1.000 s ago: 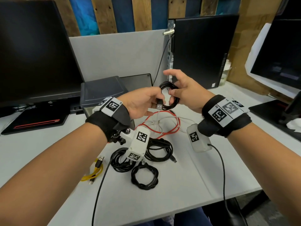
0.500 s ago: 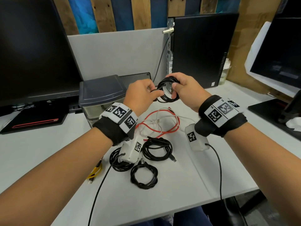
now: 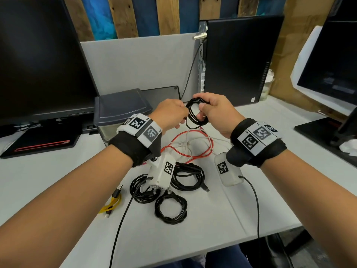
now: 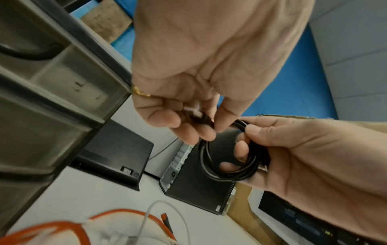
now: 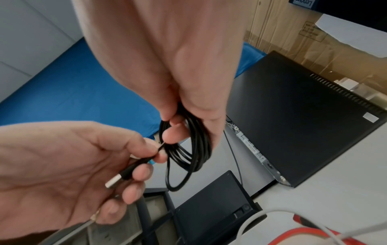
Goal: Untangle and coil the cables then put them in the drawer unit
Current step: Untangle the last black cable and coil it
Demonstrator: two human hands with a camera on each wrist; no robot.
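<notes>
From the head view I hold the small black coiled cable (image 3: 197,114) mid-frame between my left hand (image 3: 171,115) and right hand (image 3: 216,113), above the grey desk (image 3: 58,171); if my grip slackens, the loops could spring apart. In the left wrist view my right fingers (image 4: 240,149) hook through the coil at centre right. In the right wrist view my left hand pinches the silver-tipped black USB plug (image 5: 123,174) at centre left, just beside the coil.

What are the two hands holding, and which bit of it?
One black cable. The right hand grips its coiled loops; the left hand pinches its free end by the USB plug.
</notes>
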